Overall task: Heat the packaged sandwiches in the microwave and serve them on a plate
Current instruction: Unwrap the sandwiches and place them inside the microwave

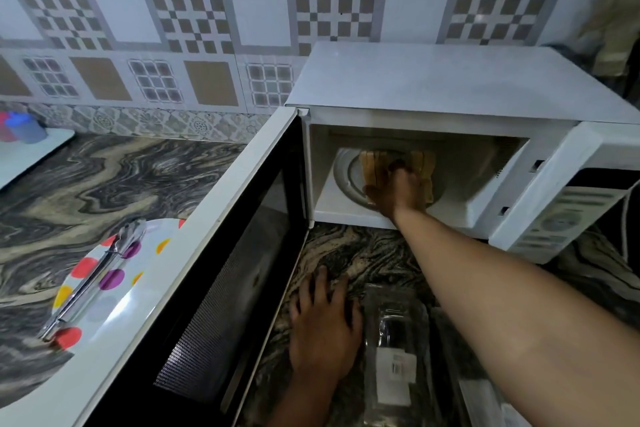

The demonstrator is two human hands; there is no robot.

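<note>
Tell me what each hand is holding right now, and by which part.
The right hand reaches into the microwave, resting on the near, top side of the sandwiches; a closed grip cannot be told. The left hand lies flat on the counter, holding nothing.

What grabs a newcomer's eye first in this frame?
The right hand reaching into the open white microwave, on the sandwiches sitting on its turntable. Next, the polka-dot plate with metal tongs left of the door, and the left hand flat on the counter beside clear packaging.

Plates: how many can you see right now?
2. A polka-dot plate on the counter left of the open microwave door, tongs lying on it; the glass turntable plate inside the microwave, under the sandwiches.
</note>
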